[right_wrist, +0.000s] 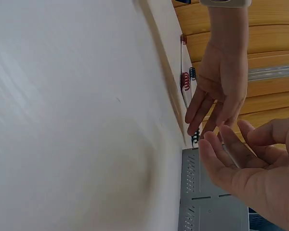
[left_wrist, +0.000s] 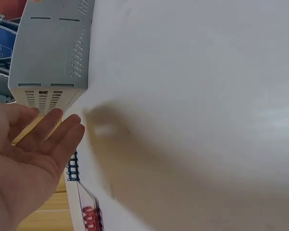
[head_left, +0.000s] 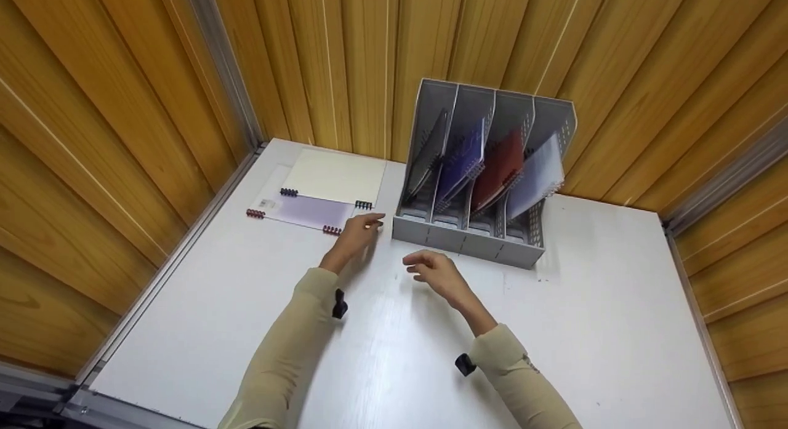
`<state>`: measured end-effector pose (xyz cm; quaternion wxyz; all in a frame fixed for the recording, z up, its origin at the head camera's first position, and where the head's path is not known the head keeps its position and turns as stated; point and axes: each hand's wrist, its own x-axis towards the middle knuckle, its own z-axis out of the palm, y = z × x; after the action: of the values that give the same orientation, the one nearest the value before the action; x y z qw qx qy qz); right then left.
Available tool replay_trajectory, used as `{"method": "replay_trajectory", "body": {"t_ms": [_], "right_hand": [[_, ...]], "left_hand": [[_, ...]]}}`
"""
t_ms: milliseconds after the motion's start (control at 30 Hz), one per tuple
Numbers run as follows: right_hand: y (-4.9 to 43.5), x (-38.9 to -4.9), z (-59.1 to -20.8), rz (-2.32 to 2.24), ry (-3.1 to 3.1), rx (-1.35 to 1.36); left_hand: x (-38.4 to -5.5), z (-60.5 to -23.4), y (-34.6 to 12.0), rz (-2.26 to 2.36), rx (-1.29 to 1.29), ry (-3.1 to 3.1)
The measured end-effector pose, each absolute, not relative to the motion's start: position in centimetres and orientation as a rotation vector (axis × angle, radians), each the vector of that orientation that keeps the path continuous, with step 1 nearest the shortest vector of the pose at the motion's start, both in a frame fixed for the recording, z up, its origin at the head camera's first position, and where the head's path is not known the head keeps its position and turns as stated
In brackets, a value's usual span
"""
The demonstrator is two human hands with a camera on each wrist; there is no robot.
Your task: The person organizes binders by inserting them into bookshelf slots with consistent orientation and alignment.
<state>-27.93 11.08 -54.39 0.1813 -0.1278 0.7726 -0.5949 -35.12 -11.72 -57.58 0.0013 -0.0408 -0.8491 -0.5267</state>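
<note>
My left hand [head_left: 359, 237] hovers above the table between the notebooks and the grey file organizer [head_left: 468, 241], its fingers loosely bent around nothing. In the left wrist view that hand [left_wrist: 33, 154] shows its palm beside the organizer's corner. Just in front of the organizer, my right hand [head_left: 438, 274] is also off the table with relaxed, empty fingers. A cream notebook [head_left: 335, 173] with black rings partly covers a clear-covered notebook [head_left: 308, 212] with red rings. Leaning in the organizer's slots are a black notebook [head_left: 428, 158], a blue one [head_left: 462, 164], a red one [head_left: 497, 173] and a pale one [head_left: 535, 176].
The white table [head_left: 615, 330] meets wood-panelled walls [head_left: 345, 66] at the back and sides. Metal frame rails [head_left: 169, 269] run along its left edge. A dark clip-like device [head_left: 340, 304] is on my left cuff, another [head_left: 465, 364] on my right.
</note>
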Motion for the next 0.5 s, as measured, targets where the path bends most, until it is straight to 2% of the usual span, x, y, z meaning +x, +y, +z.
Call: {"method": "replay_trajectory", "body": {"t_ms": [500], "right_hand": [[9.7, -26.4, -56.2, -1.667, 2.122, -0.394]], "left_hand": [[-31.6, -58.6, -20.4, -0.97, -0.077, -2.98]]}}
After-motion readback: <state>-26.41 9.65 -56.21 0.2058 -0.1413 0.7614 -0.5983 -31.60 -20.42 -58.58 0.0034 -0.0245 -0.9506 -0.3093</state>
